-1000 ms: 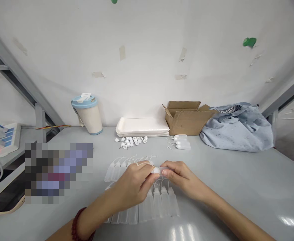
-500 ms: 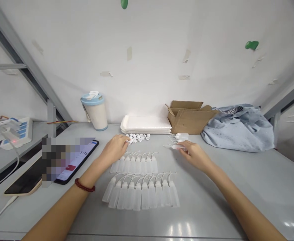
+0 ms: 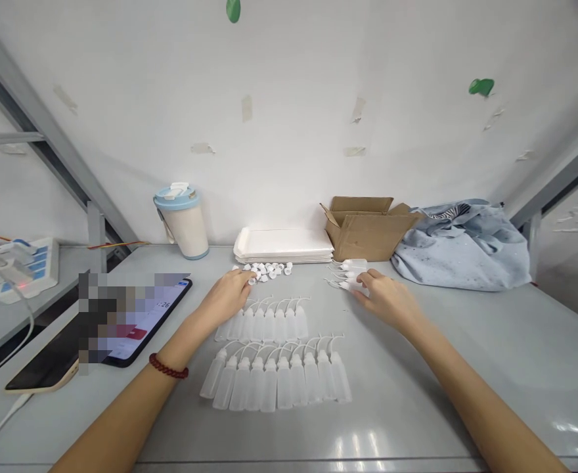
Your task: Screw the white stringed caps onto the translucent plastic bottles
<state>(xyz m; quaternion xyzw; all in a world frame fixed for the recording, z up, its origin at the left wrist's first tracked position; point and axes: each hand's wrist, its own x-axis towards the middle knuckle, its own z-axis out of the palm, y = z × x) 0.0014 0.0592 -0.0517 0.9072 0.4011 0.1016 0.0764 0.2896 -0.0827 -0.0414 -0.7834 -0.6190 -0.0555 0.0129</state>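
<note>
My left hand (image 3: 227, 292) is at the near left edge of a pile of small white caps (image 3: 270, 269). Its fingers are pinched together on a white cap (image 3: 252, 281). Further right, my right hand (image 3: 385, 297) has thumb and forefinger around a small translucent squeeze bottle (image 3: 351, 286) with a thin curved strap. That bottle lies beside a few similar bottles (image 3: 354, 264); the fingers partly cover it. Between my forearms, more such bottles lie in two rows, a back row (image 3: 269, 324) and a longer front row (image 3: 269, 387), their thin straps pointing away from me.
A stack of white padded envelopes (image 3: 284, 244) lies along the wall, beside an open cardboard box (image 3: 372, 236) and a pale blue cloth bundle (image 3: 461, 249). A lidded cup (image 3: 185, 226) stands back left. Two phones (image 3: 141, 338) and a power strip (image 3: 37, 269) are at left.
My right hand has brought its bottle slightly back, closer against the other bottles. The left hand stays by the caps, and the whole view has shifted a little.
</note>
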